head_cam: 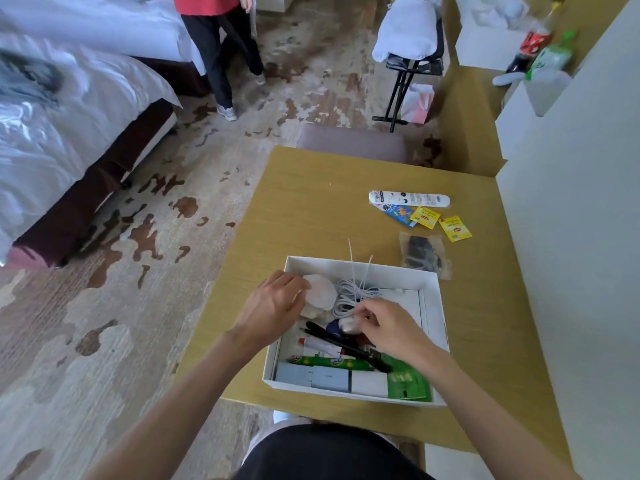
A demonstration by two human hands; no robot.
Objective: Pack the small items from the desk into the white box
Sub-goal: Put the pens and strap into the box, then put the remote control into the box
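Observation:
The white box (431, 306) sits on the wooden desk (311, 209) near its front edge. Inside lie a pale round pouch (323, 292), a coiled white cable (353, 294), black pens (332, 337), a green packet (329, 362) and other small things. My left hand (273, 306) rests over the box's left wall, fingers touching the pouch. My right hand (388, 329) is inside the box, fingertips pinched on a small pale item (348, 325). On the desk beyond the box lie a white tube (408, 198), a blue sachet (400, 214), two yellow tea sachets (455, 228) and a clear bag of dark items (424, 252).
A white wall panel (571, 237) borders the desk on the right. A padded stool (351, 142) stands behind the desk. A bed (69, 133) is at the left, and a person in a red top (221, 46) stands on the patterned carpet. A folding rack (412, 64) holds white cloth.

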